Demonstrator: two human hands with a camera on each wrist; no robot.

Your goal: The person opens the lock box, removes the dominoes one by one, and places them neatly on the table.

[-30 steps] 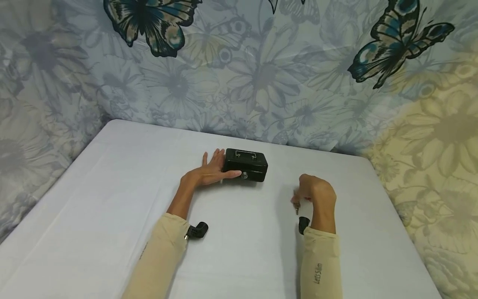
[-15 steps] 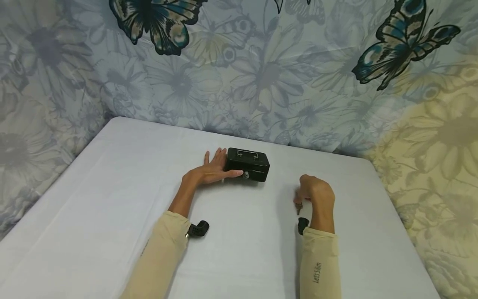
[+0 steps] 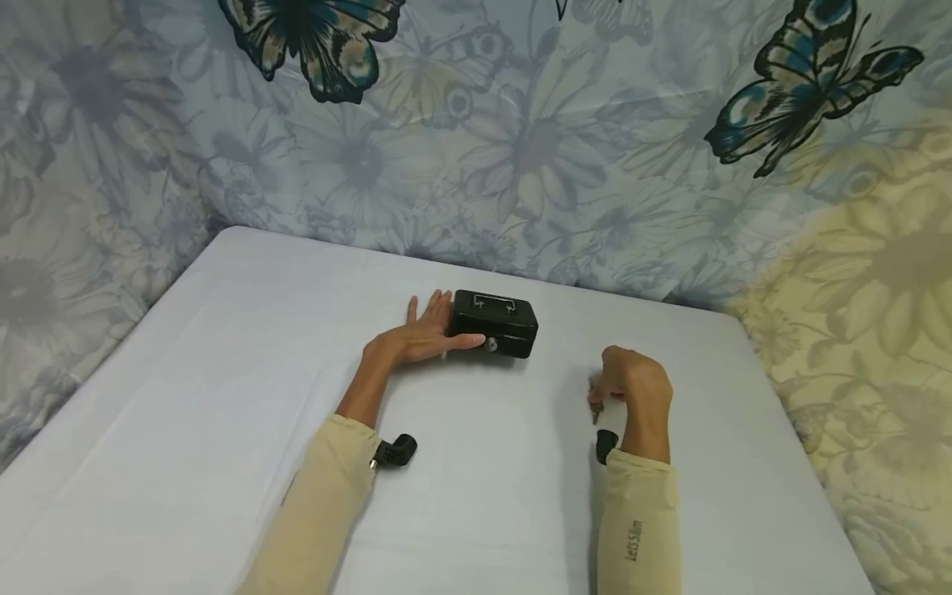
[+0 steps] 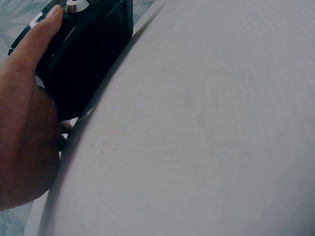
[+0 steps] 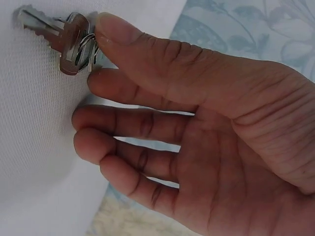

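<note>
A small black cash box [image 3: 497,325] stands toward the back of the table, a wire handle [image 3: 494,301] on its lid and a round silver lock [image 4: 77,6] on its front. My left hand [image 3: 418,337] rests against the box's left end with straight fingers, the thumb [image 4: 37,44] lying along the front and its tip beside the lock. To the right of the box, my right hand [image 3: 632,376] pinches the ring of some small metal keys [image 5: 74,44] between thumb and forefinger. They lie close over the white cloth, and its other fingers are loosely bent.
A white cloth covers the table [image 3: 476,479]. Behind it rises a fabric backdrop [image 3: 357,173] printed with flowers and butterflies. Black wrist cameras [image 3: 397,450] stick out from both beige sleeves [image 3: 316,504].
The keys in my right hand have turned slightly, and that hand has barely shifted. My left hand stays against the cash box. The whole head view has drifted a little.
</note>
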